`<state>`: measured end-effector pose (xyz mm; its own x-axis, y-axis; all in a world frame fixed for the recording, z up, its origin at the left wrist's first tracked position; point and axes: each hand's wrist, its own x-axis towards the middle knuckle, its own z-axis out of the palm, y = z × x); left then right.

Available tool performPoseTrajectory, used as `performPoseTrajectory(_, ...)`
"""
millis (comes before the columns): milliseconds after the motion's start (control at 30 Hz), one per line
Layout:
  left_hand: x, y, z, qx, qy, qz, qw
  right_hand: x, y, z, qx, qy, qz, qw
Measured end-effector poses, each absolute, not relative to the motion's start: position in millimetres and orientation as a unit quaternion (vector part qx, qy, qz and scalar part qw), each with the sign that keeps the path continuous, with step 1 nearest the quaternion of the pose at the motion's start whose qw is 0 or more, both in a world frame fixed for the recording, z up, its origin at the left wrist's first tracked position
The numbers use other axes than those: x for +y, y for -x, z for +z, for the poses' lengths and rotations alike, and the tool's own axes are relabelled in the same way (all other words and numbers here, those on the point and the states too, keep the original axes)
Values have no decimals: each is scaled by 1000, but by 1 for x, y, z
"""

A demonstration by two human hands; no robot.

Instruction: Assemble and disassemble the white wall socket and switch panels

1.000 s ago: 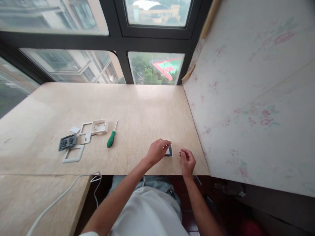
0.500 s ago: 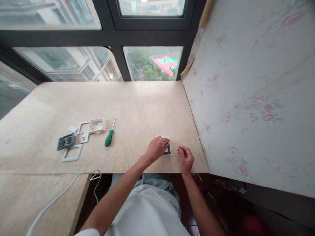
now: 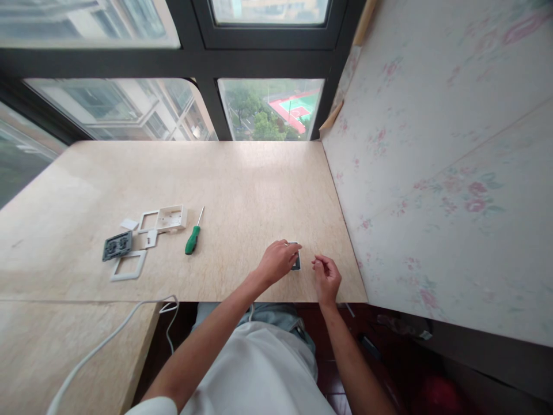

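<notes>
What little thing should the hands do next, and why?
Perhaps bring the right hand in to steady the white-edged dark plate: the left hand is over it, hiding part, while the right is curled beside, apart from it. I can't tell if the right pinches anything.

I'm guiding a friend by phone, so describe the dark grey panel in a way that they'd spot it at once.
On the tabletop below the window, look left past the green-handled screwdriver and the deep white box. Just behind the closest white frame lies the dark grey panel. Its dark colour sets it apart: its neighbours there are white.
</notes>
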<state>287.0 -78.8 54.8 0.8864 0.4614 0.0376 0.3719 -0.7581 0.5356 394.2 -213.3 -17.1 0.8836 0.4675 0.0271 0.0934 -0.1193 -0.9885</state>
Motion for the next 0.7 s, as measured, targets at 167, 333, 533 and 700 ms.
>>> performPoseTrajectory(167,-80,-283,53,229,-935,88,258,-214,-394,-18,-191,734,148,635)
performPoseTrajectory(333,-80,-281,53,227,-938,93,247,-214,-394,-18,-193,733,153,635)
performPoseTrajectory(533,-80,-278,54,225,-938,96,246,-214,-394,-18,-192,732,155,635)
performPoseTrajectory(700,-81,-278,51,209,-940,96,251,-214,-394,-17,-193,732,155,634)
